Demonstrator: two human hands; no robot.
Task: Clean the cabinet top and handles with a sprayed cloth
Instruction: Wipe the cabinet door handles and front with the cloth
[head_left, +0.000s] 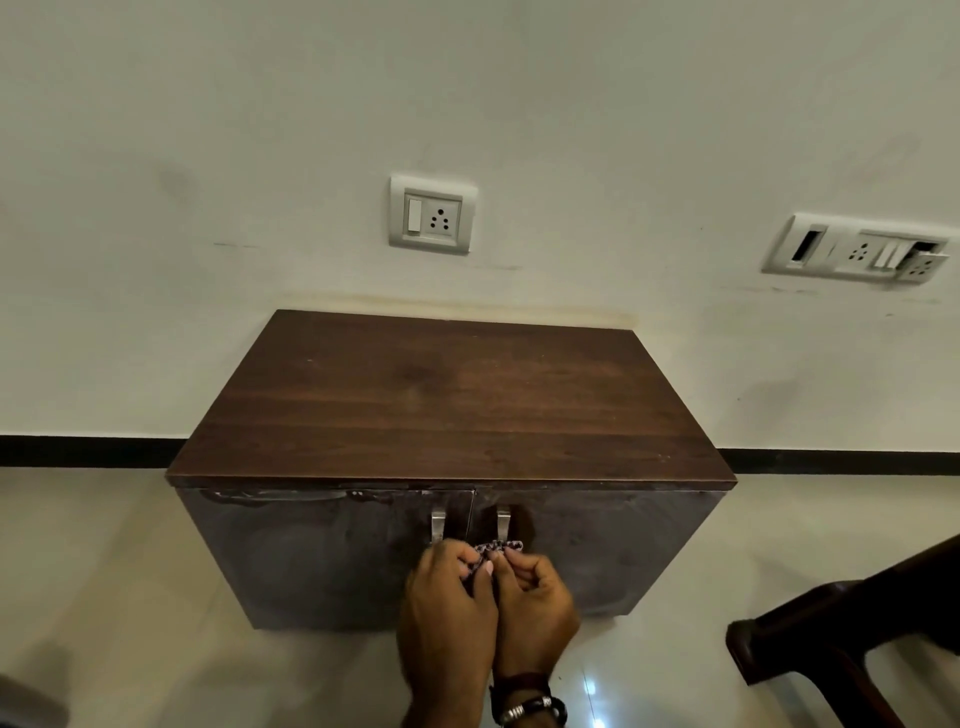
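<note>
A low dark wooden cabinet stands against the wall, its brown top (452, 400) bare. Two metal handles hang at the middle of its front doors, the left handle (438, 525) and the right handle (503, 524). Just below them my left hand (449, 613) and my right hand (535, 608) are pressed together. Both pinch a small patterned cloth (496, 546), which bunches up between the fingertips right under the right handle. Most of the cloth is hidden by my fingers. The door fronts show wet streaks near the top edge.
A socket plate (434, 214) sits on the wall above the cabinet and a wider one (857, 252) at the right. A dark wooden furniture piece (852, 629) juts in at the lower right. Glossy pale floor tiles (130, 597) surround the cabinet.
</note>
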